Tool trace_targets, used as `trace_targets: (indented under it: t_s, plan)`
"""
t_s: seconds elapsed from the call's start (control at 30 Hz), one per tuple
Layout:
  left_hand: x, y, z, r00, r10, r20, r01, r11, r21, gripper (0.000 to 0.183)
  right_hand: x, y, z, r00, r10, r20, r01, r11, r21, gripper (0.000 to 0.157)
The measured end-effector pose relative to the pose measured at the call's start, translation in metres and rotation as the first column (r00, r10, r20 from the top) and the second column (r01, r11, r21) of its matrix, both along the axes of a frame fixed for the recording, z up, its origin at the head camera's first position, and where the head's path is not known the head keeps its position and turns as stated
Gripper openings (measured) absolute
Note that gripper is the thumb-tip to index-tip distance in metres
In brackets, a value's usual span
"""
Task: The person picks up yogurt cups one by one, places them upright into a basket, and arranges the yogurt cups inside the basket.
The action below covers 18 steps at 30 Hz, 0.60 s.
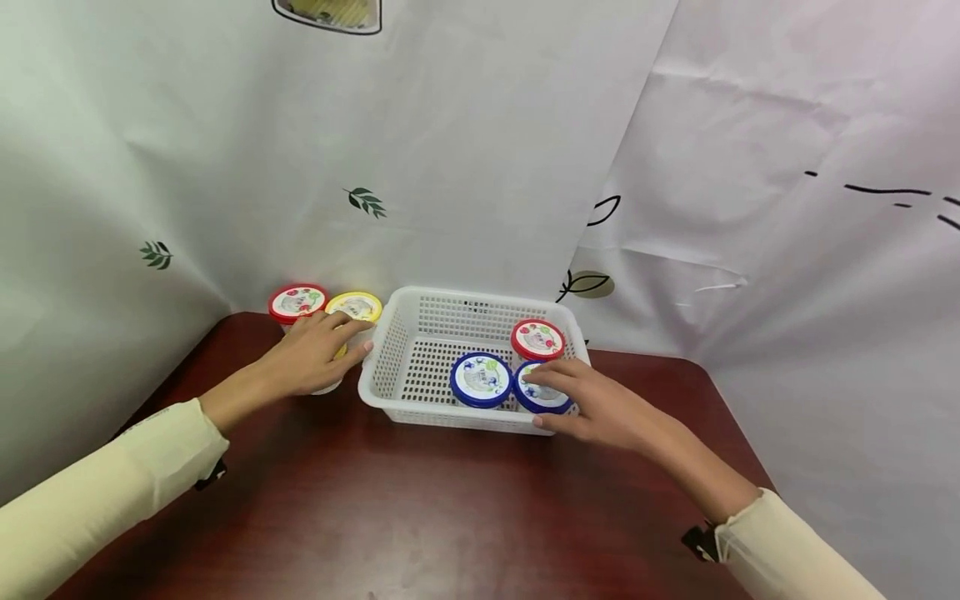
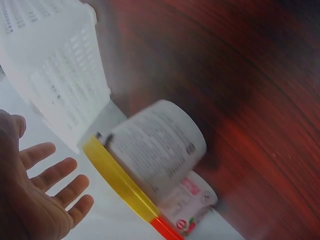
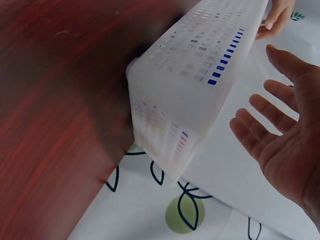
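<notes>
A dark red table [image 1: 450, 508] with wood grain stands before a whitish cloth [image 1: 480, 167], which is printed with leaves. The left hand [image 1: 318, 350] holds nothing; its fingers are extended, beside the left wall of a white basket [image 1: 465, 414], and it partly hides a yellow-lidded tub [image 1: 354, 305] in the head view. The right hand [image 1: 600, 402] is also without grip, its fingers loosely stretched over a blue-lidded tub [image 1: 542, 396] in the basket's right front corner; whether they touch it, one cannot tell. A second blue-lidded tub [image 1: 482, 380] is just left of this one, and a red-lidded tub [image 1: 537, 339] stands behind. Outside the basket, on its left, another red-lidded tub [image 1: 297, 302] stands next to the yellow-lidded one.
</notes>
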State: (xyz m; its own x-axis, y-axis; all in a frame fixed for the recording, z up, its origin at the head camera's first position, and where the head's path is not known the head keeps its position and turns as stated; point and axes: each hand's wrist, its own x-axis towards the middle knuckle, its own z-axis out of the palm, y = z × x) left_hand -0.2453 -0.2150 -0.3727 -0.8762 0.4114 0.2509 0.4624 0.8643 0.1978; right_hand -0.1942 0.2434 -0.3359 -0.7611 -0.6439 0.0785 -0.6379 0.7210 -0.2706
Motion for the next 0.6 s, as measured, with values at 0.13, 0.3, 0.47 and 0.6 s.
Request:
trace_targets:
  t_s: [0.13,0.3,0.47,0.6]
  plan:
    - [-0.001,-0.008,-0.003,0.998,0.05,0.032,-0.049,0.998,-0.028,0.054,0.011,0.007,-0.002,0.999,-0.029,-0.039,0.031,0.998,0.046,0.055]
    - [0.001,-0.019,-0.005,0.996,0.08,0.043,-0.078,0.996,-0.051,0.054,0.019,0.012,-0.006,0.994,0.019,-0.112,-0.012,0.998,0.063,0.045]
    - [0.002,-0.026,0.0,0.996,0.074,0.04,-0.072,0.995,-0.066,0.055,0.023,0.016,-0.01,0.986,0.071,-0.149,-0.058,0.995,0.087,0.039]
    - [0.001,-0.031,0.004,0.995,0.076,0.07,-0.07,0.993,-0.094,0.059,0.025,0.02,-0.012,0.983,0.104,-0.151,-0.09,0.991,0.102,0.037]
